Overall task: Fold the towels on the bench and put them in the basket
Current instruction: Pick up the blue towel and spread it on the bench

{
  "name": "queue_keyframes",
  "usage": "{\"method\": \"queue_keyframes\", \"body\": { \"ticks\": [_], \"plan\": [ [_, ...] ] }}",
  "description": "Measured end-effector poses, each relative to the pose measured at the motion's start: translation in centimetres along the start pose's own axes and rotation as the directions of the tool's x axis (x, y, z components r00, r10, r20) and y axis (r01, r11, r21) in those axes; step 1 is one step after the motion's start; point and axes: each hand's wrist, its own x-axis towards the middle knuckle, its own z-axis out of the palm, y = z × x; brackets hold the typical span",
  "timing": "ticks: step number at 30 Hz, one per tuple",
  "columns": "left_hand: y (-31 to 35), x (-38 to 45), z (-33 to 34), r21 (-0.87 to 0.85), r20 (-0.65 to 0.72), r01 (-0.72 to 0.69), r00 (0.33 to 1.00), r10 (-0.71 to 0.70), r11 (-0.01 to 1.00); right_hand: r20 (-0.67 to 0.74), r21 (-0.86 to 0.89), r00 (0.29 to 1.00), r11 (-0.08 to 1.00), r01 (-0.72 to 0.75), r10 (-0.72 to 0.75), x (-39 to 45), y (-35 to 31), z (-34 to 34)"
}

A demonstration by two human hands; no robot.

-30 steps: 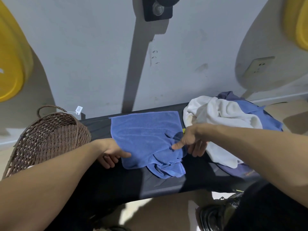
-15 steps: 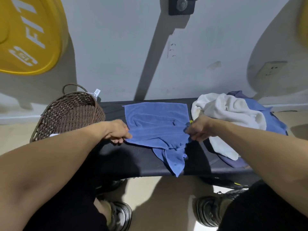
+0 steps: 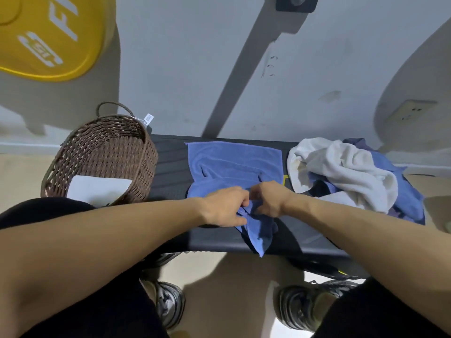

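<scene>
Nearest: person's two shoes [image 3: 170, 306] on the floor, dark-trousered legs either side. Both bare forearms reach in over the bench [image 3: 305, 237] near edge. Left hand [image 3: 223, 207] and right hand [image 3: 267, 198] meet almost touching at mid-bench, both on the bunched near part of the blue towel [image 3: 231, 164]. Left fingers curled, pinching a fold of the blue cloth. Right fingers curled down into the cloth, look like they grip it; exact pinch hidden by the hand's back. A loose corner of the towel hangs over the bench's near edge. Far half of the towel lies flat, reaching the bench's far edge. Left end of bench: brown wicker basket [image 3: 102, 154], a folded white towel [image 3: 97, 189] inside it at the near side, paper tag [image 3: 148, 117] on the handle. Right end: heap of unfolded towels [image 3: 353, 172], white on top, blue beneath, apart from the flat towel. Beyond: grey wall [image 3: 183, 69], yellow disc [image 3: 48, 35] top left, wall socket [image 3: 410, 112] right.
</scene>
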Motion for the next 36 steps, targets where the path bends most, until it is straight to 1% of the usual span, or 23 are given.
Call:
{"method": "queue_keyframes", "body": {
  "ticks": [1,3,4,5,7,8,10,11,12,14,17,19,20,22,25,27,29,30,31,33,34,35,36],
  "plan": [
    [-0.2,0.1,0.5,0.011,-0.024,-0.024,0.999,0.024,1.0,0.046,0.043,0.999,0.999,-0.017,0.015,0.1,0.3,-0.6],
    [-0.7,0.4,0.9,-0.028,-0.071,-0.067,0.995,0.065,0.997,0.161,0.21,0.986,0.976,-0.067,0.033,0.3,1.2,-1.9],
    [-0.9,0.5,1.0,-0.036,-0.089,-0.077,0.993,0.074,0.996,0.185,0.31,0.982,0.946,-0.095,0.038,0.2,1.7,-2.5],
    [-1.3,0.7,1.0,-0.035,-0.094,-0.077,0.993,0.074,0.996,0.164,0.386,0.985,0.915,-0.115,0.054,0.1,2.2,-3.1],
    [-2.1,0.9,1.1,-0.024,-0.07,-0.055,0.996,0.054,0.998,0.02,0.457,0.992,0.881,-0.122,0.127,0.2,3.0,-4.0],
    [-2.6,1.0,1.2,-0.017,-0.051,-0.038,0.998,0.037,0.999,-0.087,0.442,0.979,0.888,-0.127,0.183,0.4,3.3,-4.4],
    [-3.5,1.1,1.4,-0.008,-0.026,-0.005,1.0,0.005,1.0,-0.286,0.341,0.922,0.927,-0.157,0.261,0.6,3.7,-4.8],
    [-3.8,1.1,1.4,0.002,-0.021,0.008,1.0,-0.008,1.0,-0.343,0.305,0.9,0.938,-0.165,0.27,0.6,3.6,-4.8],
    [-4.0,1.1,1.5,0.011,-0.02,0.015,1.0,-0.015,1.0,-0.364,0.284,0.893,0.944,-0.164,0.265,0.6,3.4,-4.7],
    [-3.8,1.2,1.3,0.006,-0.012,0.018,1.0,-0.018,1.0,-0.32,0.234,0.922,0.962,-0.143,0.215,0.3,2.5,-4.5],
    [-3.1,1.3,-0.5,-0.047,0.102,0.021,0.995,-0.016,0.999,-0.089,0.152,0.995,0.988,-0.033,0.046,-0.3,1.2,-3.7],
    [-2.8,1.1,-2.5,-0.044,0.204,0.044,0.978,-0.034,0.998,0.059,0.114,0.998,0.994,-0.002,-0.004,-1.0,0.5,-3.3],
    [-2.7,1.0,-3.6,-0.025,0.25,0.063,0.967,-0.055,0.998,0.102,0.095,0.995,0.995,-0.005,-0.005,-1.2,0.5,-3.1],
    [-2.8,0.4,-5.5,0.04,0.324,0.12,0.938,-0.127,0.992,0.116,0.074,0.993,0.997,0.001,-0.009,-1.7,0.5,-2.8],
    [-3.5,-0.9,-7.1,0.128,0.409,0.201,0.881,-0.236,0.971,0.031,0.043,0.999,0.999,0.023,-0.024,-1.8,1.0,-2.1],
    [-4.2,-1.8,-7.1,0.237,0.43,0.243,0.842,-0.326,0.94,0.013,0.048,1.0,0.999,0.0,-0.001,-1.5,1.4,-1.4],
    [-4.6,-2.3,-6.4,0.426,0.361,0.256,0.831,-0.423,0.868,-0.025,0.084,0.998,0.995,-0.055,0.057,-1.1,2.0,-0.9],
    [-4.6,-2.3,-5.9,0.518,0.292,0.261,0.841,-0.455,0.815,-0.085,0.112,0.991,0.99,-0.09,0.1,-0.9,2.3,-0.8],
    [-4.6,-2.3,-5.4,0.579,0.212,0.279,0.856,-0.471,0.767,-0.177,0.143,0.973,0.982,-0.123,0.147,-0.7,2.6,-0.8],
    [-4.2,-2.0,-4.4,0.629,0.089,0.314,0.879,-0.468,0.711,-0.392,0.182,0.888,0.966,-0.182,0.241,-0.5,2.9,-0.9],
    [-3.8,-1.8,-4.0,0.625,0.053,0.314,0.896,-0.44,0.715,-0.469,0.18,0.844,0.964,-0.196,0.259,-0.4,2.8,-1.2],
    [-3.5,-1.5,-3.6,0.596,0.028,0.295,0.922,-0.386,0.747,-0.503,0.171,0.828,0.967,-0.186,0.248,-0.3,2.7,-1.5],
    [-3.2,-1.3,-3.1,0.532,0.025,0.251,0.95,-0.311,0.809,-0.484,0.166,0.848,0.974,-0.155,0.217,-0.3,2.4,-1.8]
  ]
}}
